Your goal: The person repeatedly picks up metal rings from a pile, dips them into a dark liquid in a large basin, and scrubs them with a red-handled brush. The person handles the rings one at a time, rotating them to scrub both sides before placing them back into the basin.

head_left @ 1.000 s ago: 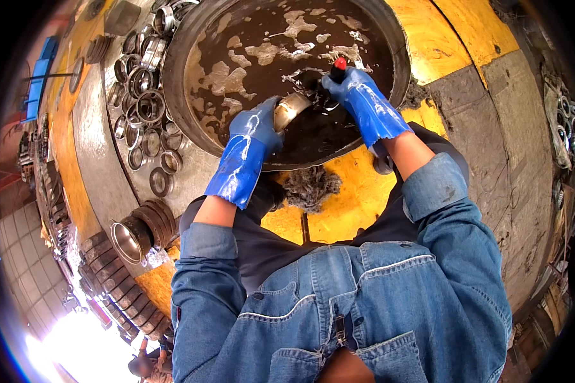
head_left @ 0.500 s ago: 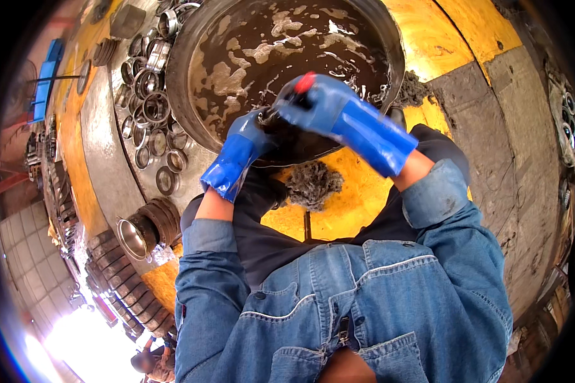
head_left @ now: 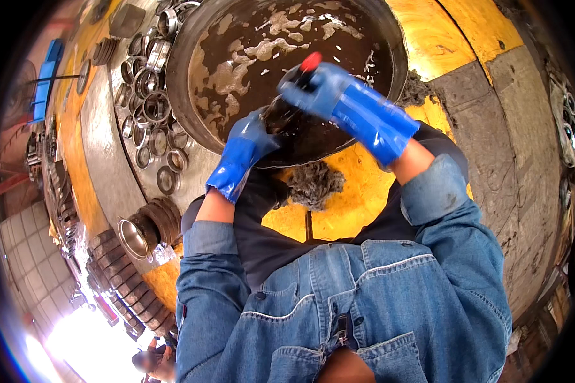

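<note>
My left hand (head_left: 252, 136), in a blue rubber glove, is closed on the edge of a dark, wet, ring-like part (head_left: 278, 117) above the near side of a wide round basin (head_left: 180, 76). Gloved in blue as well, my right hand (head_left: 321, 93) grips a black handle with a red end (head_left: 311, 62) that sticks up past the fist. The handle's working end is hidden behind the glove and the dark part, so I cannot tell the tool's kind. Brown liquid (head_left: 243, 67) with patches of foam fills the basin.
Several metal rings (head_left: 154, 107) lie left of the basin. A grey wad of fibre (head_left: 314, 185) sits between my legs on the yellow floor (head_left: 300, 223). Stacked rings (head_left: 148, 231) stand at lower left. Another person (head_left: 152, 360) shows at the bottom left edge.
My right hand and the red-ended handle have shifted slightly up, the red end tipping more upright. My left hand has moved a little to the right, still holding the dark part.
</note>
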